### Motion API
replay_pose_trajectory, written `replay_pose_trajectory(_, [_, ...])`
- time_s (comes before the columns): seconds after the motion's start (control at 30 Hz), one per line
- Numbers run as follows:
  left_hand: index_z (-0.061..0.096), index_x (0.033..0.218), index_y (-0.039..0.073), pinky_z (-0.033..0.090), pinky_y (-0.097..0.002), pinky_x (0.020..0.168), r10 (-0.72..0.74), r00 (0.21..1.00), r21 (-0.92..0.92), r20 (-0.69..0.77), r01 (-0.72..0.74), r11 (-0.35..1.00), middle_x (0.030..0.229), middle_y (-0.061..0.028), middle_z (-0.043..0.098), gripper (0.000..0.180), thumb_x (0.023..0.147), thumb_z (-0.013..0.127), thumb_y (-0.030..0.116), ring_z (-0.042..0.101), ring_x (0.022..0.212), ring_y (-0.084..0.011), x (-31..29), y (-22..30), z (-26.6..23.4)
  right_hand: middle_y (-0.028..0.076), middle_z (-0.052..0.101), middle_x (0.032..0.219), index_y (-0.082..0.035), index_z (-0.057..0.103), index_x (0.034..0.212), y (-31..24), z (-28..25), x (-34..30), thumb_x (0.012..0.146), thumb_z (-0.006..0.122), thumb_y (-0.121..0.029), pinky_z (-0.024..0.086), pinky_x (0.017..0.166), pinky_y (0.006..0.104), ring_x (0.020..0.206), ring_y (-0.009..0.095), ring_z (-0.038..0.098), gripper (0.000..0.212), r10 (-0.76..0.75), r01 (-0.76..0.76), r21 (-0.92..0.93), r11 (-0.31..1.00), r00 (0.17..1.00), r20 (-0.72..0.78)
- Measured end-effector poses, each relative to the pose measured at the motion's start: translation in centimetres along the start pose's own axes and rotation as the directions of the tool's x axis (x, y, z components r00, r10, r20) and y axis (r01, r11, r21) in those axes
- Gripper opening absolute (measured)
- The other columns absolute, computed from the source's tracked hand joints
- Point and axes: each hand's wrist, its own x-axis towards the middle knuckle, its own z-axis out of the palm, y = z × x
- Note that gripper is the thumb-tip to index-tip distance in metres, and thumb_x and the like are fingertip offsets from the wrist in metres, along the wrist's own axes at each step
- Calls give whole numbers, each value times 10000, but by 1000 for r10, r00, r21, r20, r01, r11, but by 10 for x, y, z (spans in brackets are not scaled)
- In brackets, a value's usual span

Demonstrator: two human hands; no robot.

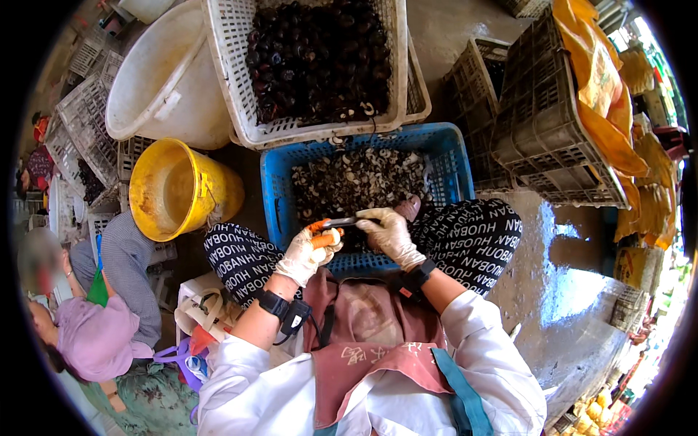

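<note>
My left hand (pixel 311 253), in a pale glove with orange covers on some fingers, is closed around one end of a slim dark object (pixel 339 222). My right hand (pixel 392 234), gloved too, pinches at its other end. The object's exact kind is too small to make out. Both hands are held over the near part of a blue plastic basket (pixel 274 190) between my knees. Inside it lies a heap of broken dark and whitish shell pieces (pixel 356 178).
Beyond the basket, a white crate (pixel 231 80) holds dark rounded shellfish (pixel 320 58). A yellow bucket (pixel 218 190) and a large white tub (pixel 145 80) stand left. Stacked crates (pixel 542 109) with orange sacks (pixel 600 80) rise at right. Another person (pixel 94 327) sits at left.
</note>
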Motion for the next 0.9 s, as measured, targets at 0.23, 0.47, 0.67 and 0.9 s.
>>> replay_pose_trajectory(0.23, [598,1086,61,517,-211,560,-5,997,-92,81,12,996,984,-94,649,235,853,611,38,641,747,-198,6,-5,-10,115,657,901,-42,690,960,16,1,2,777,723,-144,485,782,308,851,218,618,212,21,-24,-38,999,996,-81])
replay_pose_trajectory(0.47, [595,1151,76,505,-199,525,-44,994,-167,97,60,984,1017,-77,647,284,867,605,69,605,685,-123,5,-11,-6,115,667,913,-51,693,941,-5,0,-3,784,708,-190,481,810,317,881,260,616,209,-40,31,-143,989,998,-56])
replay_pose_trajectory(0.67, [601,1107,58,558,-257,547,-77,997,-186,-9,74,980,977,-127,653,244,863,599,59,652,743,-207,11,-11,-5,103,671,910,-34,687,944,-22,9,-9,768,729,-138,494,789,307,848,214,625,209,-46,46,-34,998,999,8])
replay_pose_trajectory(0.9, [560,1205,85,522,-233,534,10,999,-158,39,-3,987,1018,-121,640,368,847,610,15,625,716,-171,0,-8,-1,79,666,911,-25,685,962,-4,11,-5,808,706,-111,486,759,246,810,140,617,178,111,-97,233,968,993,-47])
